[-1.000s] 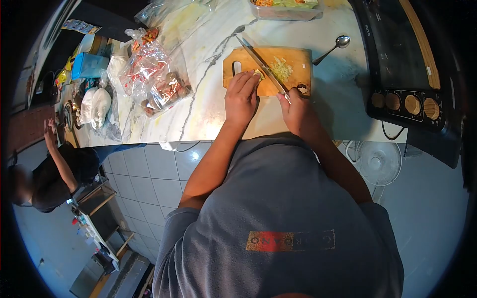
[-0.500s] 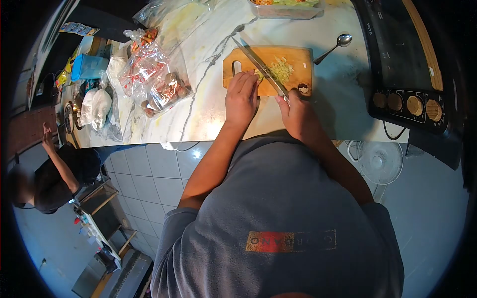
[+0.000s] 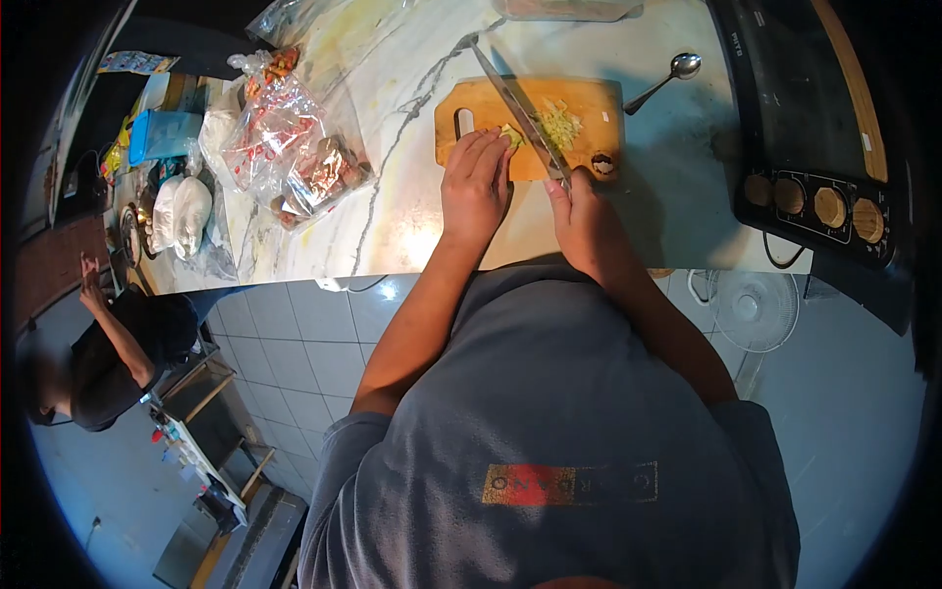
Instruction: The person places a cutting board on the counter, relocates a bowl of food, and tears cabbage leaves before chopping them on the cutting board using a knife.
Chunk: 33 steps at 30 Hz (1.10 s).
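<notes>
A wooden cutting board [image 3: 491,93] lies on the marble-patterned counter. My right hand [image 3: 586,221] is closed round the handle of a long knife [image 3: 517,106], whose blade slants across the board toward the far left. On the board's left half, my left hand [image 3: 476,182] presses its bent fingertips on a pale yellow-green vegetable piece [image 3: 511,135]; its exact kind is unclear. The blade is a little to the right of that piece. Beyond the blade sits a small heap of chopped pale bits [image 3: 559,125]. A dark-rimmed scrap [image 3: 602,162] rests at the board's near right corner.
A spoon [image 3: 667,80] lies right of the board, and a black stove [image 3: 834,211] with round knobs stands farther right. Plastic bags of food [image 3: 304,162] are at left. A plastic container [image 3: 574,10] is at the far edge. Another person [image 3: 128,334] is at lower left.
The knife has shifted slightly right, away from my left fingers, so more of the vegetable piece shows. The whole view has tilted a little, and the far container is now mostly out of frame.
</notes>
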### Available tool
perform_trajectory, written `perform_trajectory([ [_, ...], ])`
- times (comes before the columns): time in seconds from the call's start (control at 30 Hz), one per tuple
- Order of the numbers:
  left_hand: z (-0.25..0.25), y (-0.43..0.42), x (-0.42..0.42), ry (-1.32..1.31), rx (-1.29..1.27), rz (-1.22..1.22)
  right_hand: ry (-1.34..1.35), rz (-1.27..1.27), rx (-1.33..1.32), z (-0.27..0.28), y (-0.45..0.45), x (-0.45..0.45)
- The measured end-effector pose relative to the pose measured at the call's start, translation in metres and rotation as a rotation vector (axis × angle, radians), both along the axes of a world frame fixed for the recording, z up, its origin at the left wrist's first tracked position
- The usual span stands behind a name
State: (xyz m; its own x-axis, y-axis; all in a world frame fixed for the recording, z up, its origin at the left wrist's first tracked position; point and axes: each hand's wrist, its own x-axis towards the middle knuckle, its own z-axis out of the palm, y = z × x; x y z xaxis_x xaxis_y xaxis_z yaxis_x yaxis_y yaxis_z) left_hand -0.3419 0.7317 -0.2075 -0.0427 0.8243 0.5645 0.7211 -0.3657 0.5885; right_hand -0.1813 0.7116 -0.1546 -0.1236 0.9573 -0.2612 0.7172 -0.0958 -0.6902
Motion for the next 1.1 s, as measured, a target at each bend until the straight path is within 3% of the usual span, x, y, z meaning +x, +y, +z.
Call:
perform_trajectory([
  [0.87,0.001,0.0,0.0,-0.03,-0.016,0.001,-0.149,0.12,-0.035,-0.009,0.015,-0.006],
  [1.03,0.004,-0.001,0.001,-0.024,-0.005,0.017,-0.126,0.159,0.169,-0.024,0.018,-0.003],
  [1.1,0.002,-0.001,0.0,-0.036,-0.024,-0.001,-0.142,0.149,0.138,-0.023,0.014,0.0],
])
